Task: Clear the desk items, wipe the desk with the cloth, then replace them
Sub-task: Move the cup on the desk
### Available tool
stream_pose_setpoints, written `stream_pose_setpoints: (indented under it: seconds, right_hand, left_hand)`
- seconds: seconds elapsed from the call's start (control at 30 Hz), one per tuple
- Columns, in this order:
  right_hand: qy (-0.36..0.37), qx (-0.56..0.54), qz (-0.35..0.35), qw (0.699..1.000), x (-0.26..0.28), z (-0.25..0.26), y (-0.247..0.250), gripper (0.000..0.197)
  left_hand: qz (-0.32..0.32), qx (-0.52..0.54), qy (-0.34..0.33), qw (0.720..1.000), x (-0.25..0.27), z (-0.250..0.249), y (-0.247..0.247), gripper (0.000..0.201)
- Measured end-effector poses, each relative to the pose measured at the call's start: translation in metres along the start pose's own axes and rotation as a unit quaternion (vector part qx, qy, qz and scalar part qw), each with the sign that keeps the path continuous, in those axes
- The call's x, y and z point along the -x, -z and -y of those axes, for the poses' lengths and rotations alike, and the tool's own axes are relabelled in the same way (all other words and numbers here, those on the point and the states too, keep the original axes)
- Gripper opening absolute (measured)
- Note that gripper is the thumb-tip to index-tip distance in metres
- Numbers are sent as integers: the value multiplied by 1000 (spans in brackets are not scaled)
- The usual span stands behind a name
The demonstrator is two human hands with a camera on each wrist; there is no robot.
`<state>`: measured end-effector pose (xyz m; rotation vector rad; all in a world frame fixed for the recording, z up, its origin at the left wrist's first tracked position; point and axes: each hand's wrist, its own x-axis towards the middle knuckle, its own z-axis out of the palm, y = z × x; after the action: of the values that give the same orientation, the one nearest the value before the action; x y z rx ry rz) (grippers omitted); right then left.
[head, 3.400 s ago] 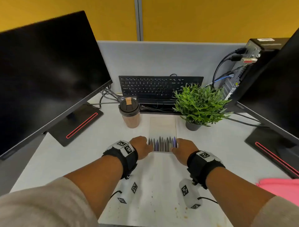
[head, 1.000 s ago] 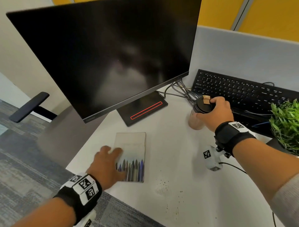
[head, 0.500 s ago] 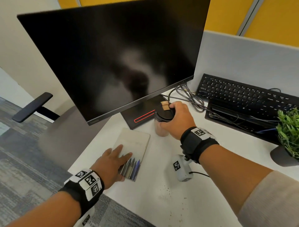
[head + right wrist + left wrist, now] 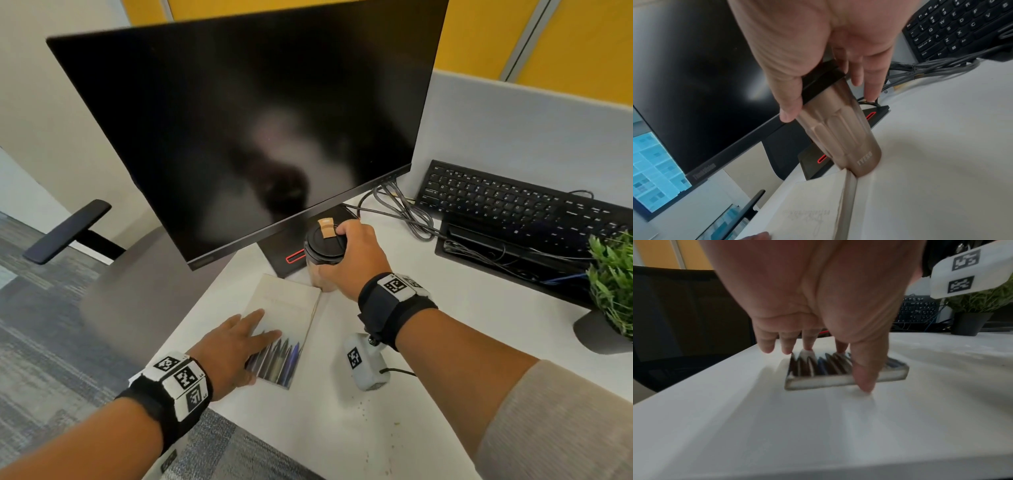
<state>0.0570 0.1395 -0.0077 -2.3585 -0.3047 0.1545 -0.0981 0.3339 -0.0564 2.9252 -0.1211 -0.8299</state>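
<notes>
Cup [image 4: 323, 255] had shifted left to the book's [image 4: 284, 318] far-right corner, right hand [image 4: 356, 262] wrapped round its lid, left hand [image 4: 233, 349] flat-fingered on the book; set it down upright, clear of the book.

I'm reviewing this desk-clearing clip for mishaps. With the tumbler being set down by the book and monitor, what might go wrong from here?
1. The right hand grips the tumbler tilted, its base at the book's far corner; landing on that edge, it may tip.
2. The monitor edge hangs just above the lid; lifting could knock it.
3. The book lies near the desk edge under the flat left hand; a push might slide it off.
</notes>
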Motion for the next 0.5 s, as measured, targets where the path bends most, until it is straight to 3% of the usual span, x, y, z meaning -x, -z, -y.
stream_pose_setpoints:
  seconds: [0.17, 0.27, 0.5]
  right_hand:
    - [-7, -7, -28, 1000, 23, -13, 33, 70]
    - [-68, -31, -59, 995, 51, -43, 62, 60]
    - [-217, -63, -129, 966, 132, -151, 153, 31]
  left_hand:
    - [-44, 2, -1, 999, 8, -32, 22, 79]
    - [-67, 62, -33, 995, 4, -68, 48, 70]
    - [-90, 44, -141, 985, -34, -204, 98, 59]
